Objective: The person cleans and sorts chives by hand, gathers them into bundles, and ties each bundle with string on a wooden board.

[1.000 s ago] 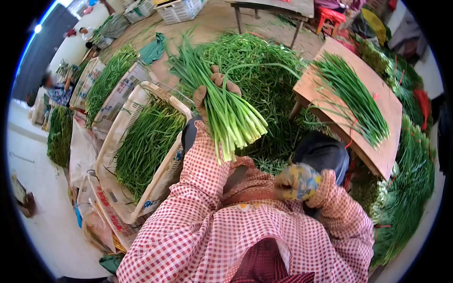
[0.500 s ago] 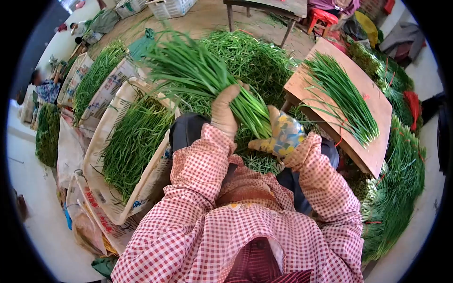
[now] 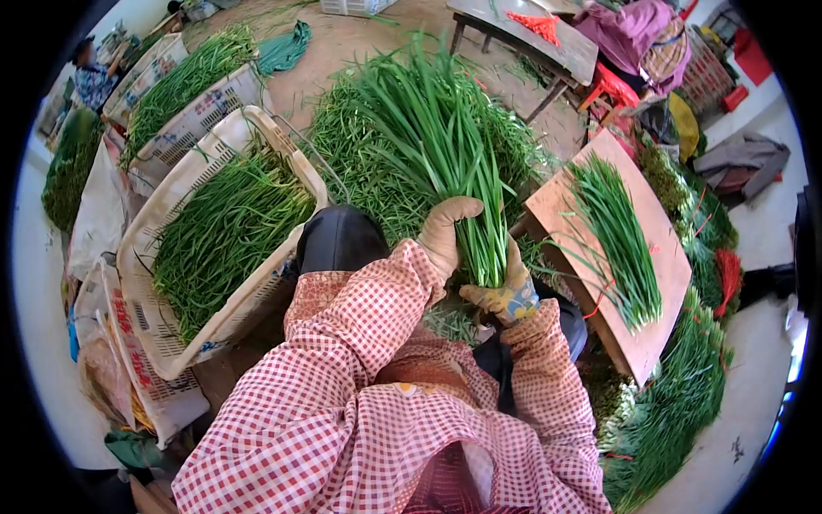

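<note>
A loose bunch of long green garlic chives (image 3: 441, 141) stands nearly upright in front of me, its pale cut ends pointing down. My left hand (image 3: 451, 227), in a tan glove, is closed around the lower stems. At the cut ends, my right hand (image 3: 509, 287), in a glove with a yellow and blue pattern, cups the bunch, thumb and fingers on different sides of it. Stems hide part of its grip. Behind the bunch lies a large heap of chives (image 3: 355, 154). A second bunch (image 3: 618, 240) rests on a slanted wooden board (image 3: 556, 210) to the right.
At my left stands a white plastic crate (image 3: 141, 317) full of chives, with more filled crates beyond. Tied chives (image 3: 676, 411) are stacked along the right. A low table (image 3: 514, 26) with red ties and a red stool (image 3: 610, 88) are at the back. Another person sits far left.
The bunch has swung from leaning left to nearly upright, with both hands still at its lower part. My view has shifted, so the crate and board appear in different places.
</note>
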`<act>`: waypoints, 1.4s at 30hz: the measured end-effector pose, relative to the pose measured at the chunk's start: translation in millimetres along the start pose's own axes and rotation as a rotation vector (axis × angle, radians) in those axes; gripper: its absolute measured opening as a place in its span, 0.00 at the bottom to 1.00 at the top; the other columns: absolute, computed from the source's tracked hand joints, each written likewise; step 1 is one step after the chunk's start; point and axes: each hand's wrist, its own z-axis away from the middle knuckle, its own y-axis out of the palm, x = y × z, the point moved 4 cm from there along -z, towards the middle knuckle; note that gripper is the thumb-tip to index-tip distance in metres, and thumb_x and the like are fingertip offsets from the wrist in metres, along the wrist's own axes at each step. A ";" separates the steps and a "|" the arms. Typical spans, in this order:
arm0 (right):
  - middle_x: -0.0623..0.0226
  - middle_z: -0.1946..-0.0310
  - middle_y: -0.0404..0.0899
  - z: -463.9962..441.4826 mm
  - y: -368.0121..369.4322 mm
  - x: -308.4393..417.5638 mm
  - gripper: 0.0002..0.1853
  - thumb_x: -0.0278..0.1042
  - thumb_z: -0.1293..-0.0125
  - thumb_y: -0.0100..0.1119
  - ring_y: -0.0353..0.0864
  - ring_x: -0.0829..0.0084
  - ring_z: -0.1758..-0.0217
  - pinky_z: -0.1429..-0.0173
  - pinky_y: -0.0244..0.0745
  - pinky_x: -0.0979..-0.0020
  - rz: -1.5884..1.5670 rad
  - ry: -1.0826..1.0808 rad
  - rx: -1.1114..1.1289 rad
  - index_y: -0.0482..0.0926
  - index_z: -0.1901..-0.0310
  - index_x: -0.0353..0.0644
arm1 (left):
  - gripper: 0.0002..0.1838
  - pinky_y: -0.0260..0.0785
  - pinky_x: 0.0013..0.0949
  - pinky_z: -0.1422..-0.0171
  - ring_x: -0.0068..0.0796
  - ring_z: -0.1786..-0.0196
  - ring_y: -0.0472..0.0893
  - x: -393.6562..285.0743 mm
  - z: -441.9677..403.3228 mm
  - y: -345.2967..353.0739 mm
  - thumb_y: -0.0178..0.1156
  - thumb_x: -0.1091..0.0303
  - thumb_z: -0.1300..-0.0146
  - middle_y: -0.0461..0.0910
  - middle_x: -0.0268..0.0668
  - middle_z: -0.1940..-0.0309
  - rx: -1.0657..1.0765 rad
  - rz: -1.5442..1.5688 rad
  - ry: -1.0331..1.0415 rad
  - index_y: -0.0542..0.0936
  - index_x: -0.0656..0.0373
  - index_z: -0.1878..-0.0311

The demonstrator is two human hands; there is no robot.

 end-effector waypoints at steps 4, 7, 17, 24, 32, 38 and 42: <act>0.62 0.45 0.76 -17.7 -7.3 -14.3 0.48 0.25 0.53 0.71 0.78 0.68 0.46 0.43 0.75 0.68 -0.007 0.005 -0.046 0.55 0.30 0.39 | 0.15 0.79 0.35 0.60 0.33 0.69 0.83 -6.2 -15.6 7.9 0.62 0.67 0.49 0.83 0.40 0.68 -0.014 -0.030 0.085 0.81 0.65 0.59; 0.66 0.48 0.77 -27.7 -9.8 -31.3 0.45 0.24 0.54 0.71 0.79 0.71 0.49 0.46 0.75 0.69 -0.339 0.027 -0.035 0.58 0.33 0.41 | 0.15 0.78 0.34 0.62 0.32 0.70 0.82 -13.1 -27.4 16.9 0.62 0.66 0.49 0.83 0.39 0.68 -0.060 -0.128 0.182 0.81 0.63 0.59; 0.67 0.45 0.75 -17.4 -12.1 -63.9 0.48 0.21 0.53 0.75 0.76 0.71 0.47 0.46 0.75 0.68 -0.430 0.005 0.058 0.57 0.30 0.44 | 0.15 0.78 0.37 0.63 0.31 0.68 0.82 -4.5 -15.0 11.8 0.63 0.72 0.50 0.83 0.36 0.67 -0.188 -0.092 0.224 0.81 0.61 0.56; 0.59 0.56 0.80 -7.9 -7.2 -60.6 0.42 0.17 0.54 0.72 0.81 0.69 0.71 0.70 0.79 0.71 -0.757 0.124 -0.178 0.66 0.35 0.50 | 0.32 0.76 0.39 0.49 0.32 0.55 0.81 2.4 -17.9 10.2 0.74 0.67 0.51 0.81 0.36 0.54 -0.072 -0.308 0.256 0.72 0.56 0.41; 0.55 0.65 0.82 48.6 -90.8 -55.8 0.30 0.30 0.41 0.65 0.82 0.65 0.76 0.79 0.76 0.73 -0.652 0.175 0.074 0.67 0.37 0.42 | 0.25 0.73 0.30 0.44 0.26 0.51 0.79 20.7 80.9 -7.3 0.67 0.73 0.43 0.80 0.38 0.51 0.255 -0.968 -0.418 0.73 0.65 0.42; 0.36 0.44 0.70 100.9 -106.3 -100.6 0.38 0.56 0.35 0.54 0.72 0.41 0.42 0.50 0.77 0.42 -1.629 0.470 0.554 0.63 0.33 0.33 | 0.09 0.64 0.27 0.76 0.16 0.79 0.71 9.1 119.5 9.8 0.66 0.66 0.41 0.77 0.33 0.82 0.348 -1.544 -0.232 0.82 0.64 0.68; 0.34 0.42 0.67 111.9 -100.1 -104.1 0.34 0.55 0.30 0.47 0.72 0.41 0.42 0.50 0.78 0.44 -1.509 0.288 0.449 0.63 0.33 0.36 | 0.14 0.60 0.25 0.80 0.15 0.84 0.67 6.1 120.6 25.5 0.67 0.67 0.43 0.71 0.29 0.86 0.295 -1.557 0.152 0.77 0.61 0.57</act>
